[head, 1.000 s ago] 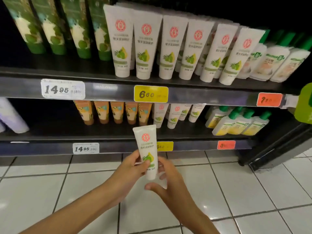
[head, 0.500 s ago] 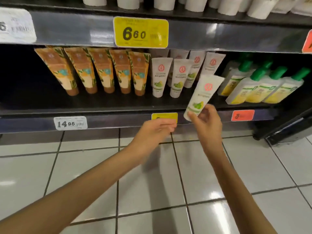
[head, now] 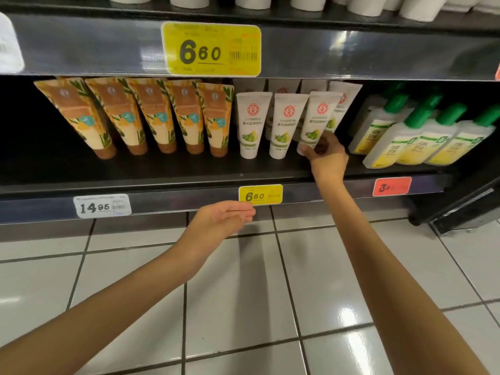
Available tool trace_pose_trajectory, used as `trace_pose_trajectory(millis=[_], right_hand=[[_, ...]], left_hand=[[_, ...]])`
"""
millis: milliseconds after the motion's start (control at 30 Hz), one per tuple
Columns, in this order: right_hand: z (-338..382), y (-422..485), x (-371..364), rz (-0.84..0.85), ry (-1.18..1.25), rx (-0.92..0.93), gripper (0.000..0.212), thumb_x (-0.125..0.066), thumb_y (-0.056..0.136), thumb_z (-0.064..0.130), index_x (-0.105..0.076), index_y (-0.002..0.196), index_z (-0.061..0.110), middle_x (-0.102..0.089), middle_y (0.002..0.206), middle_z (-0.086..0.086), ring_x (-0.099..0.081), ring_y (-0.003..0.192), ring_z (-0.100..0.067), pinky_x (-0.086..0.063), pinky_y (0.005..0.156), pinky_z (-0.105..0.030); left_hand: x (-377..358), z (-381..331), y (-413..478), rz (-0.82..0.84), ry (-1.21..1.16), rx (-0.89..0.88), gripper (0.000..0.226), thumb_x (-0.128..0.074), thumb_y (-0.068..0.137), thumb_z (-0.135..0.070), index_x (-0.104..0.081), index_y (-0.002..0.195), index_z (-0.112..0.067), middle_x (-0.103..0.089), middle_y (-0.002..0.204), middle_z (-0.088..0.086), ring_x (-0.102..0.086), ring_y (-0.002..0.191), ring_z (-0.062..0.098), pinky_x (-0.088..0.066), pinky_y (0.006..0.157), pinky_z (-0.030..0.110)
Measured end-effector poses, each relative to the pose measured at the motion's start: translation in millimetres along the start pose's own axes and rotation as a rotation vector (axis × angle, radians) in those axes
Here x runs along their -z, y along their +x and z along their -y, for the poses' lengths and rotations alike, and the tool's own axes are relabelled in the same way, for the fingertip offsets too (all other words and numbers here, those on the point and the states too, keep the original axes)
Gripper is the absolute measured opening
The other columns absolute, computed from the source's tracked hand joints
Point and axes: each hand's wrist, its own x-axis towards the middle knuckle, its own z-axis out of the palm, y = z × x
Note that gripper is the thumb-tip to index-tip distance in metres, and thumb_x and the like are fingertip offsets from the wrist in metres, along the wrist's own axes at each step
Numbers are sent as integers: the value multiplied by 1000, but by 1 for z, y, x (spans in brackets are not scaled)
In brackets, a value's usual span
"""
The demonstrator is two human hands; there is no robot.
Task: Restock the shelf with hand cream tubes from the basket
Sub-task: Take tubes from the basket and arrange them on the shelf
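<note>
Right now the placing step is in hand. The right hand [head: 326, 158] pinches a white hand cream tube [head: 318, 120] low down by its cap, thumb and fingers curled round it. It holds the tube tilted at the lower shelf [head: 162, 169], just beside two matching white tubes [head: 286, 125] that stand cap-down in the front row. Whether the cap touches the board I cannot tell, because the hand hides it. The left hand [head: 224, 216] holds nothing. Its fingers lie straight and relaxed, just below the yellow price tag [head: 260, 194] on the shelf edge. The basket is not in view. To my eye the tube is nearly home. The next move calls for seating the cap flat, squaring the tube with its neighbours, then letting go gently so it does not tip toward the green-capped bottles [head: 422, 133] on the right.
</note>
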Motion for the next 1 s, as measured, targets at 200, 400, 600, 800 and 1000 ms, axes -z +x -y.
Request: trace_pose_trajectory(millis=[200,400,600,800,1000], right_hand=[[14,-38,7,-84,-5,-4,41,-65,85,14,-51,124,7,-54,121,-10,-54,107,-16,-44,88,-18],[66,-146,-40,376,93,172,18,-58,88,9,-59,104,19,-61,94,1,-57,84,-3,-46,73,-8],[163,-237,-98,923,147,292,18,-57,89,17,-61,102,29,-64,92,17,-58,91,5,-45,78,-10],[264,-331,-147,1337,183,450,15,-61,86,14,-67,92,27,-70,90,6,-63,87,-4,-47,82,-17],[343,-437,-186,1707,206,543,13,-60,85,18,-69,89,26,-72,85,6,-65,84,-7,-48,80,-18]], left_hand=[[18,-2,-12,80,-39,49,21,-53,91,-11,-64,104,-22,-72,101,-9,-66,96,2,-51,77,8],[86,-12,-49,3,99,113,20,-56,90,-16,-65,106,-23,-71,103,-8,-65,98,2,-51,84,13],[180,-25,-156,-184,118,174,19,-60,86,-11,-67,100,-21,-71,101,-4,-66,96,6,-51,86,18],[267,-33,-332,-462,42,101,19,-52,89,-5,-64,97,-18,-71,93,-5,-66,87,4,-49,88,22],[336,3,-503,-884,-18,13,22,-57,77,-16,-65,97,-11,-74,90,0,-68,84,6,-53,83,16]])
